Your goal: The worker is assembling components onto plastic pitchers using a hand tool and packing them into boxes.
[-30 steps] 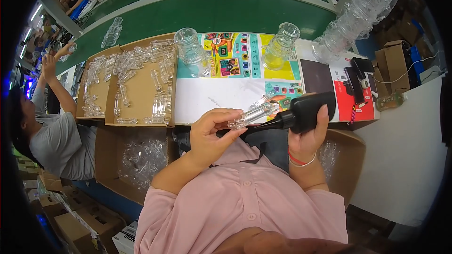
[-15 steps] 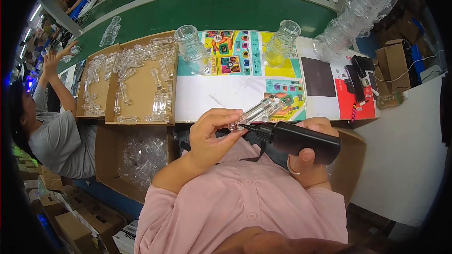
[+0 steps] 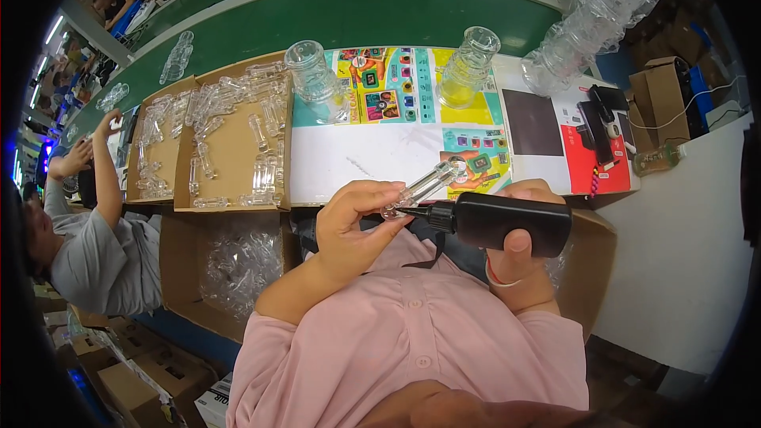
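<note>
My left hand (image 3: 349,226) pinches a clear, narrow tube-like piece (image 3: 432,182) by its near end, between thumb and fingers. The piece slants up to the right, its far end a rounded knob. My right hand (image 3: 514,265) is wrapped round a black squeeze bottle (image 3: 511,223) lying on its side. Its pointed nozzle (image 3: 416,212) meets the near end of the clear piece, right by my left fingertips. Whether any liquid comes out is too small to tell.
Cardboard trays (image 3: 230,174) of similar clear pieces lie left. Two ribbed clear vessels (image 3: 311,71) (image 3: 469,71) stand on printed sheets. A clear stacked column (image 3: 590,28) leans at right. Below the trays is a box (image 3: 182,269) of clear plastic. A co-worker (image 3: 103,261) sits left.
The clear piece has turned slightly in my left fingers, and the bottle is a little more level. The nozzle stays at the piece's near end. The co-worker's hands have moved apart.
</note>
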`<state>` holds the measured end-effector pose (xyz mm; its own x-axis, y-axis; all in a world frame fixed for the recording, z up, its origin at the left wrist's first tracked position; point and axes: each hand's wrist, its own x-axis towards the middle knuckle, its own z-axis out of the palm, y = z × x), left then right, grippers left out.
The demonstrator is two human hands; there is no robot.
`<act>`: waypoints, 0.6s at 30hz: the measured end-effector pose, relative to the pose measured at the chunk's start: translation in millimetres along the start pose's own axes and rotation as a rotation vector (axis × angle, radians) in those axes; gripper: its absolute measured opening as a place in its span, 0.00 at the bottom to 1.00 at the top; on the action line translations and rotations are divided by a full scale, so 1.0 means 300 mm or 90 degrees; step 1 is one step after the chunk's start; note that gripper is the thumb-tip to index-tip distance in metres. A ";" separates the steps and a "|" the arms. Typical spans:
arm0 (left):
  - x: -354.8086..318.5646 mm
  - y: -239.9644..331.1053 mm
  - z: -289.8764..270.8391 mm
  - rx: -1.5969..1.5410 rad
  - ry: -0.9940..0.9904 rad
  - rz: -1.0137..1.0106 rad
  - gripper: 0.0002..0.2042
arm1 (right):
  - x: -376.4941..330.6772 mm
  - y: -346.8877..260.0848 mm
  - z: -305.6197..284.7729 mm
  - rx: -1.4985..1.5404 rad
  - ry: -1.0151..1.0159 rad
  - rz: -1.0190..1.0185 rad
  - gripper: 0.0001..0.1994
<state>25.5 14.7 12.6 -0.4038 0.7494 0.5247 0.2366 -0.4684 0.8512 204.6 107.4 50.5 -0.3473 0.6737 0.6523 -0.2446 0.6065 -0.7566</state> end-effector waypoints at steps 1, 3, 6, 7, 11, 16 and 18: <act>0.000 0.000 0.000 -0.007 -0.004 -0.006 0.16 | 0.002 -0.002 0.000 0.009 0.001 0.013 0.21; -0.002 -0.005 0.009 -0.021 -0.017 -0.022 0.16 | -0.007 0.008 -0.010 0.015 0.009 0.016 0.20; -0.004 -0.024 0.015 -0.025 -0.033 -0.036 0.17 | 0.003 0.021 -0.015 0.054 0.026 0.025 0.17; -0.005 -0.029 0.016 -0.011 -0.027 -0.025 0.17 | 0.001 0.017 -0.011 0.078 0.050 0.040 0.17; 0.018 -0.038 0.044 -0.009 -0.064 -0.010 0.18 | 0.005 0.033 -0.061 0.033 0.020 0.028 0.18; 0.012 -0.034 0.073 -0.001 -0.072 -0.014 0.17 | -0.012 0.030 -0.076 0.067 0.056 0.067 0.18; 0.006 -0.039 0.086 -0.021 -0.076 -0.023 0.17 | -0.023 0.028 -0.082 0.087 0.072 0.073 0.18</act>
<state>44.7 33.6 4.0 -0.3031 0.8159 0.4924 0.1935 -0.4533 0.8701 227.1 118.3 40.8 -0.2774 0.7832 0.5565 -0.3321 0.4654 -0.8204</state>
